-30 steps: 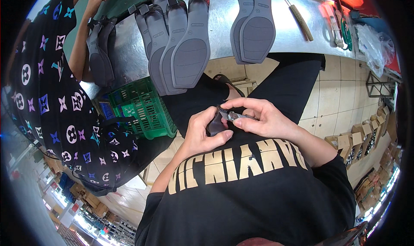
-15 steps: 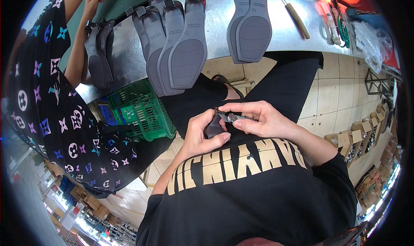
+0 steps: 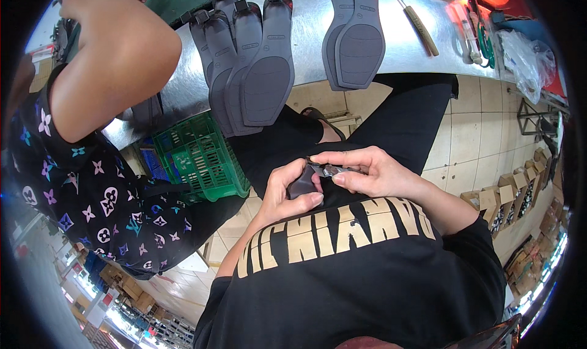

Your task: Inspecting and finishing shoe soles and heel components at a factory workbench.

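Over my lap, my left hand [image 3: 283, 189] is closed round a small dark brown, smooth piece [image 3: 301, 186] that looks like a shoe heel. My right hand [image 3: 374, 170] pinches a small silvery blade-like tool [image 3: 331, 170] between thumb and fingers. Its tip meets the upper edge of the dark piece, close to my left fingertips. The tool's exact kind is too small to make out. Grey shoe soles [image 3: 267, 86] with dark heels lie overlapping on the metal bench ahead, and two more soles [image 3: 362, 49] rest to their right.
The metal bench [image 3: 310, 28] runs across the far side. On it lie a tool with a brown handle [image 3: 420, 30], green-handled scissors [image 3: 486, 46] and a clear plastic bag [image 3: 531, 62]. A green crate [image 3: 211, 165] stands left of my legs. A co-worker's bent arm [image 3: 116, 62] reaches over the bench.
The co-worker's elbow has swung right over the bench, covering most of the soles at the left. My hands stay nearly in place, with a slight shift of the silvery tool.
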Motion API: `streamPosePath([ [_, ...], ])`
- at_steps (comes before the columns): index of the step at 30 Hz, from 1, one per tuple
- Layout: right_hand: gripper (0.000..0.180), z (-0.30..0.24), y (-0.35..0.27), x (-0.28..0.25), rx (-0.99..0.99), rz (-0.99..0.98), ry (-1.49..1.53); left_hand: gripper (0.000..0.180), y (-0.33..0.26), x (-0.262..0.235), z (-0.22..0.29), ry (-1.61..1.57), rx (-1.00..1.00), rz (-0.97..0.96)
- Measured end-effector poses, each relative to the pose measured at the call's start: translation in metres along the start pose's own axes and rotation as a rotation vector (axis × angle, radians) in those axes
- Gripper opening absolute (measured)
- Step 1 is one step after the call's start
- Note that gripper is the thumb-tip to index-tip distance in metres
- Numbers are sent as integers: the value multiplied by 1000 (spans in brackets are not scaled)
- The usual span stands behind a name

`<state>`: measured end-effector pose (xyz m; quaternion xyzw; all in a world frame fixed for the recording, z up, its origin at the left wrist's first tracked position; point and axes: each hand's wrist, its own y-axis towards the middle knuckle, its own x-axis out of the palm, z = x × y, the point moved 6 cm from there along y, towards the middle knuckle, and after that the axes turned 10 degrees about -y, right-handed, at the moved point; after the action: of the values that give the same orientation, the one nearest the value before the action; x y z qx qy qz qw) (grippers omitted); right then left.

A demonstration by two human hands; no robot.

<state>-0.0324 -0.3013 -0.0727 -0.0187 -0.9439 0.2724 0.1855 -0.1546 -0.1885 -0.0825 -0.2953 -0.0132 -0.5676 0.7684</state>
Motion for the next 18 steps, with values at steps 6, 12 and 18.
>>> streamPosePath([
  [6, 40, 2, 2, -5, -68, 23, -31, 24, 4, 3, -2, -116, -89, -61],
  [12, 39, 9, -1, -5, -184, 132, -102, 24, 7, 6, -9, -157, -100, -62],
  [18, 41, 5, -4, -8, -322, 246, -411, 23, 5, 7, -8, -126, -86, -81],
])
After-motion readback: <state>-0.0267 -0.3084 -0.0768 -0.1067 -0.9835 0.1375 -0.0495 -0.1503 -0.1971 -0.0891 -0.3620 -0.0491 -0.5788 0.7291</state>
